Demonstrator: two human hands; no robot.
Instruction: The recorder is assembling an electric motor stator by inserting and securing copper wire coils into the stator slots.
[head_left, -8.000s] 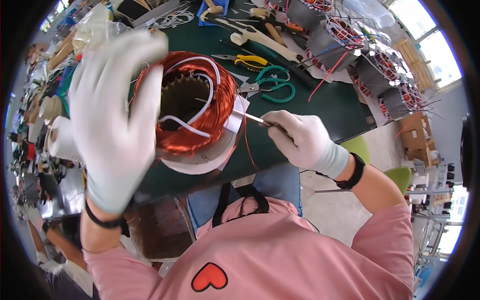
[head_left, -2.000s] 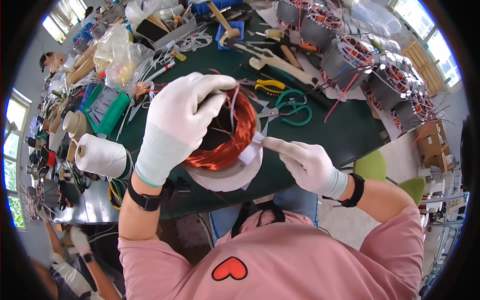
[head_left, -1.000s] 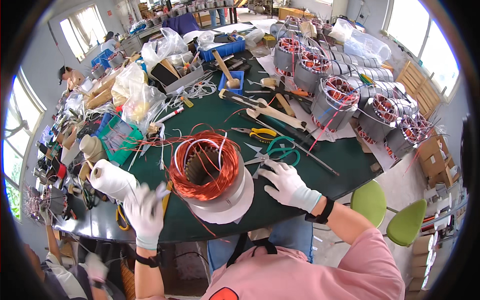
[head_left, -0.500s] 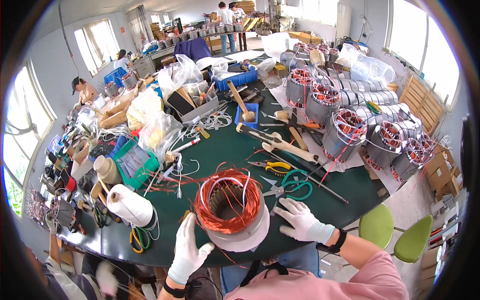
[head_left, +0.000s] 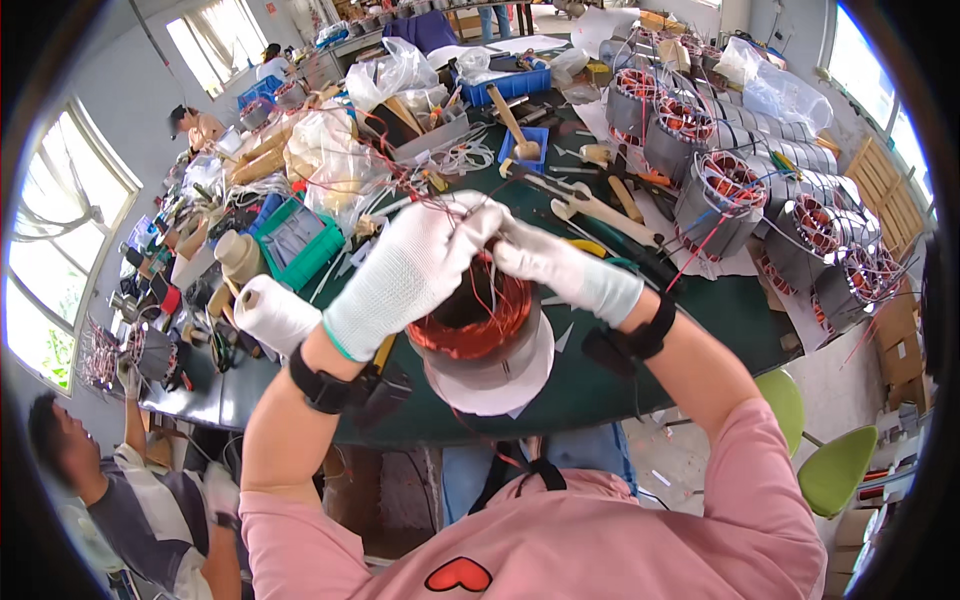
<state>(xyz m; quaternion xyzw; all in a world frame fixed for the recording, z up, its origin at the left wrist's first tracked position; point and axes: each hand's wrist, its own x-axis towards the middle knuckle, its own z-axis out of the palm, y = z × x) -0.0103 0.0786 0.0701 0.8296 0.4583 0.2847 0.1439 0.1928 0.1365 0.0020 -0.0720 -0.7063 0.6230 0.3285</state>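
A motor stator (head_left: 492,378) stands upright on the table before me, wound with a ring of red-orange copper wire (head_left: 470,340). Both my hands wear white knit gloves and meet above its far side. My left hand (head_left: 410,262) has its fingers closed around thin copper lead wires (head_left: 392,165), whose loose ends stick out beyond it. Close against it, the fingers of my right hand (head_left: 568,270) are pinched on the same wires. The gloves cover the exact point of grip and the far part of the coil.
To the right stand several wound stators (head_left: 720,205). Beyond my hands lie a mallet (head_left: 518,135), a blue tray (head_left: 538,150) and hand tools. A green bin (head_left: 300,247) and a white thread spool (head_left: 275,315) are at left. Another person (head_left: 150,500) sits lower left.
Both hands have risen from the table beside the stator to its top and closed on the lead wires. The view has shifted, so the far end of the room shows less.
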